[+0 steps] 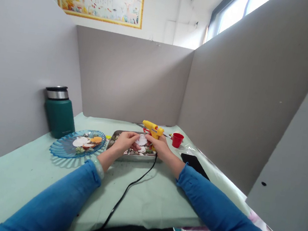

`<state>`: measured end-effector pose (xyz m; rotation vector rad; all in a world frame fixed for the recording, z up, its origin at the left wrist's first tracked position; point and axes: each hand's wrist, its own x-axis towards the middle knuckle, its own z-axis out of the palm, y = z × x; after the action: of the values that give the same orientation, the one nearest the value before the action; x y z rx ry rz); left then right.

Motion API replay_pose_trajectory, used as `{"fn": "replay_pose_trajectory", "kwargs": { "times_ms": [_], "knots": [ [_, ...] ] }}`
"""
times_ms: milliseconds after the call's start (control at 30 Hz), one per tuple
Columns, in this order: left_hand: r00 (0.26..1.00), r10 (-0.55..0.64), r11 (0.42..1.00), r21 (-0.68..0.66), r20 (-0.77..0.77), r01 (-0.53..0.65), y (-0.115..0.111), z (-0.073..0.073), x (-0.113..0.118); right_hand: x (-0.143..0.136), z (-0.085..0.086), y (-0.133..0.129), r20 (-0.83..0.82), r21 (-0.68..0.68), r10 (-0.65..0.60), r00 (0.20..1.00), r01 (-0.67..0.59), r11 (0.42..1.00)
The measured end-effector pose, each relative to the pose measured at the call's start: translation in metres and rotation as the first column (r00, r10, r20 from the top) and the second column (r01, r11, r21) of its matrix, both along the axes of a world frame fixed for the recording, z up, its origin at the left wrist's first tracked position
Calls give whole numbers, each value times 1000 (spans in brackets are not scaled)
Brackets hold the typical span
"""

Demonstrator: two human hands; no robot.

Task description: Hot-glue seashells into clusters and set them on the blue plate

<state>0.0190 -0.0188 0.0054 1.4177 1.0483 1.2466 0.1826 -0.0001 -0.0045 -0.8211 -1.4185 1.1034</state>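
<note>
My left hand (125, 143) is over a metal tray (121, 158), its fingers closed at the edge of a white, shell-shaped piece (141, 140). My right hand (163, 147) grips a yellow hot glue gun (152, 127), whose nozzle points to the left. The right hand's thumb or a finger also comes close to the white piece; whether it touches cannot be made out. Small stones and shells fill the tray below both hands. From the gun's handle a black cord (129, 185) runs toward me over the table's front edge.
A blue ribbed plate (62, 147) with white and orange pieces lies at left, before a green bottle (60, 115). At right are a red cup (177, 140) and a black phone-like slab (194, 164). Grey panels (130, 78) enclose the green-covered table (159, 200).
</note>
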Motion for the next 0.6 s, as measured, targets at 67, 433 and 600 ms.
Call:
{"fn": "replay_pose_trajectory", "kwargs": {
  "times_ms": [67, 433, 600],
  "knots": [
    [998, -40, 999, -17, 39, 41, 1, 0, -1, -1, 1, -2, -12, -11, -25, 1000, 25, 1000],
    [996, -45, 998, -41, 71, 48, -1, 0, -2, -3, 3, -6, -12, -4, -76, 997, 76, 997],
    [997, -30, 998, -60, 67, 34, -1, 1, -3, -2, 2, -5, -12, -1, -59, 998, 59, 998]
  ]
}}
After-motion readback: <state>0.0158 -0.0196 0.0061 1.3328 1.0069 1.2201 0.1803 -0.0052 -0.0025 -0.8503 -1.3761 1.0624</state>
